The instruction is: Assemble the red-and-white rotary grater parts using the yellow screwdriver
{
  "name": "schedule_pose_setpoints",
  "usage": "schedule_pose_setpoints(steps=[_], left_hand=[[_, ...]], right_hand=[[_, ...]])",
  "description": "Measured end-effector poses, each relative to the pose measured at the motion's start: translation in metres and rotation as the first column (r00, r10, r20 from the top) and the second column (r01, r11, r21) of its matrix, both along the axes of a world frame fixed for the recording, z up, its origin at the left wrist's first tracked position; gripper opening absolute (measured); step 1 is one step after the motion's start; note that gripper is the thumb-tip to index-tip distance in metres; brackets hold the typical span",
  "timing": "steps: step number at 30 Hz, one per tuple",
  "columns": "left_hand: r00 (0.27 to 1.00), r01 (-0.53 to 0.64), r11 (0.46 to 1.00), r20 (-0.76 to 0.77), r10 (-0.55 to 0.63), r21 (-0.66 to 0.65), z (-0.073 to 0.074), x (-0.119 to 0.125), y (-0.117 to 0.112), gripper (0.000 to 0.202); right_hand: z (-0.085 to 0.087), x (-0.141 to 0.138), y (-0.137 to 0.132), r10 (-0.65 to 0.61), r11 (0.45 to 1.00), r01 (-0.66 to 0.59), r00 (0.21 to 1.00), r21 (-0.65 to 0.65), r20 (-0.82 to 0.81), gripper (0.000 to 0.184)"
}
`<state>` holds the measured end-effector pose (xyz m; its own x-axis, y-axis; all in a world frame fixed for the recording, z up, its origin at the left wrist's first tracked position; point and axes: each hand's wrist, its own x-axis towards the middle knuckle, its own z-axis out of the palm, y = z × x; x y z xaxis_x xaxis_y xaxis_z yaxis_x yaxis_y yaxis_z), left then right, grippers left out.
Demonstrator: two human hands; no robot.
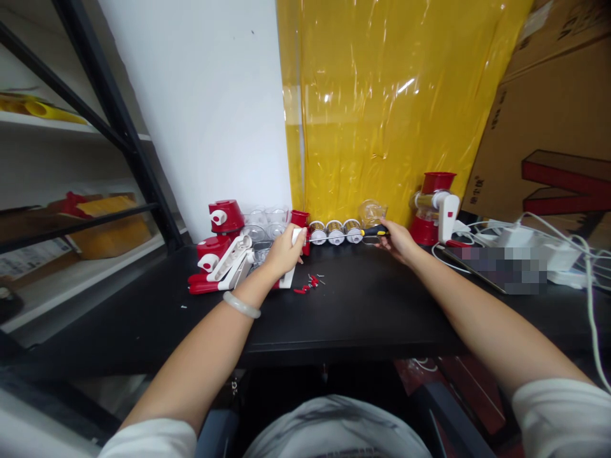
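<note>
My left hand [285,250] is closed around a white plastic part [299,235], most of it hidden by the fingers. In my right hand [399,240] is a screwdriver with a black and yellow handle [375,231]. Its long shaft lies level and points left, with the tip at the white part. Below my left hand, small red pieces and screws [312,281] are scattered on the black table [353,318]. White crank handles with red grips [229,270] are piled to the left of it. Behind the shaft stand several metal grater drums [335,233] in a row.
Red grater bodies [226,217] and clear plastic cups [267,219] stand at the back left. An assembled red and white grater [433,208] is at the back right. Beside it lie a tablet [496,270] and tangled white cables with chargers [518,235]. Black shelving [95,83] borders the left.
</note>
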<state>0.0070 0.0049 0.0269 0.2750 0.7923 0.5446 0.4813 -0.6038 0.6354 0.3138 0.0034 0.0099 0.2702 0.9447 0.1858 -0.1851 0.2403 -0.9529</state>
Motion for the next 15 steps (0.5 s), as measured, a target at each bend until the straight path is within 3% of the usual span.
schedule_pose_setpoints(steps=[15], left_hand=[[1.000, 0.014, 1.000, -0.013, -0.014, 0.000, 0.0005, -0.0003, -0.0005, 0.037]], right_hand=[[-0.0064, 0.0040, 0.0073, -0.025, 0.999, 0.027, 0.994, -0.017, 0.102, 0.025]])
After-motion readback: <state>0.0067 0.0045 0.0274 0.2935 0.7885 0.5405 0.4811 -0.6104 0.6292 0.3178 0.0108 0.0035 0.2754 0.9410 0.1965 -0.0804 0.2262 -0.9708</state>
